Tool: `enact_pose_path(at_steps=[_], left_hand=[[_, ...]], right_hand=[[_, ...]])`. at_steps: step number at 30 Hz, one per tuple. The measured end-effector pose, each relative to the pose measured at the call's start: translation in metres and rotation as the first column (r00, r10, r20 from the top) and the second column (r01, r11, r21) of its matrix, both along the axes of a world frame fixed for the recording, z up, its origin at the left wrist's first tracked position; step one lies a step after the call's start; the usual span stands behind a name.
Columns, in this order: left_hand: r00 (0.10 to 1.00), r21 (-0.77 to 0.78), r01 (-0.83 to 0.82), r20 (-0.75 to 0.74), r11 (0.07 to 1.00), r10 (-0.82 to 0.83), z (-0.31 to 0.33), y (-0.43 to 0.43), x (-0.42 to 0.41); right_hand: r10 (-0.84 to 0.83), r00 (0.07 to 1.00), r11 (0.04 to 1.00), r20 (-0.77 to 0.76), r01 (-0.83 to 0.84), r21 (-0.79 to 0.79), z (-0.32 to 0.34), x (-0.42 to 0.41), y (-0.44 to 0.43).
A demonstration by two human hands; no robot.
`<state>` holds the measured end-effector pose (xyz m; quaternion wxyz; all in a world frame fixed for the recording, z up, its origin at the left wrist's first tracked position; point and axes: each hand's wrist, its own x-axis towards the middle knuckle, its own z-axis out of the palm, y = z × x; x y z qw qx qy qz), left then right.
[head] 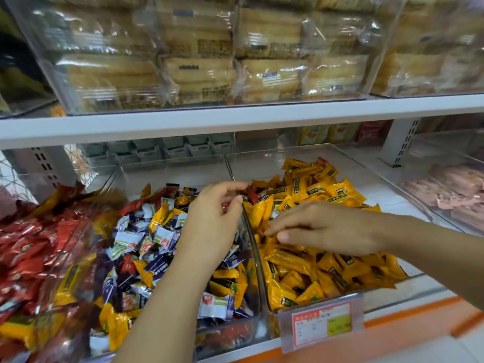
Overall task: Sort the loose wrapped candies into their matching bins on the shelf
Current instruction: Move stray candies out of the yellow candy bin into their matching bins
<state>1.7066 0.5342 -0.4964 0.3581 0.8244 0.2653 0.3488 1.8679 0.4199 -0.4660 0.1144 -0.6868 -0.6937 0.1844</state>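
Above the clear plastic bin wall [255,247] our left hand [217,216] pinches a dark red wrapped candy [252,192]; slipping, it lands right of that wall, under our flat-fingered right hand [327,229].

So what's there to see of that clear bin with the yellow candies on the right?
The bin looks like clear hard plastic, open-topped with rounded corners, standing right beside the mixed bin. Yellow candies fill its front and middle; the rear floor is bare. A few red candies lie at its back left. A price tag hangs on its front. The right hand rests straight fingers on the pile.
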Motion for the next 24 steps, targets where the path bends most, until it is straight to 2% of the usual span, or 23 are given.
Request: enact_pose_path(at_steps=[2, 4, 7, 9, 11, 13, 19, 21, 24], left_hand=[[1.000, 0.006, -0.003, -0.007, 1.000, 0.003, 0.000, 0.001, 0.001], [1.000, 0.004, -0.003, -0.010, 1.000, 0.003, 0.000, 0.001, 0.001], [1.000, -0.003, 0.000, -0.010, 1.000, 0.000, -0.001, 0.001, 0.001], [1.000, -0.013, 0.000, -0.002, 1.000, 0.000, -0.001, 0.002, 0.001], [1.000, -0.020, 0.002, 0.001, 1.000, -0.002, -0.002, 0.002, 0.001], [1.000, -0.025, 0.003, 0.000, 1.000, -0.003, -0.002, 0.003, 0.001], [1.000, -0.031, 0.002, 0.008, 1.000, -0.001, -0.002, 0.003, 0.002], [1.000, -0.034, -0.003, 0.004, 0.999, 0.003, -0.002, 0.003, 0.002], [1.000, -0.029, -0.003, 0.002, 1.000, 0.003, -0.001, 0.003, 0.002]], right_hand=[[-0.044, 0.999, 0.998, 0.018, 0.044, 0.044, 0.001, 0.005, 0.006], [-0.100, 0.983, 0.993, 0.157, 0.088, 0.080, -0.003, 0.014, 0.018], [-0.129, 0.907, 0.991, 0.401, 0.125, 0.037, -0.011, 0.021, 0.037], [-0.128, 0.891, 0.990, 0.436, 0.142, 0.001, -0.016, 0.026, 0.050], [-0.112, 0.926, 0.991, 0.360, 0.130, -0.027, -0.017, 0.027, 0.060], [-0.102, 0.974, 0.992, 0.204, 0.116, -0.059, -0.018, 0.026, 0.069], [-0.080, 0.995, 0.994, -0.065, 0.075, -0.076, -0.018, 0.017, 0.068], [-0.025, 0.997, 0.996, -0.073, 0.019, -0.082, -0.013, 0.011, 0.058], [0.066, 0.998, 0.994, 0.012, -0.065, -0.086, -0.006, 0.000, 0.044]])
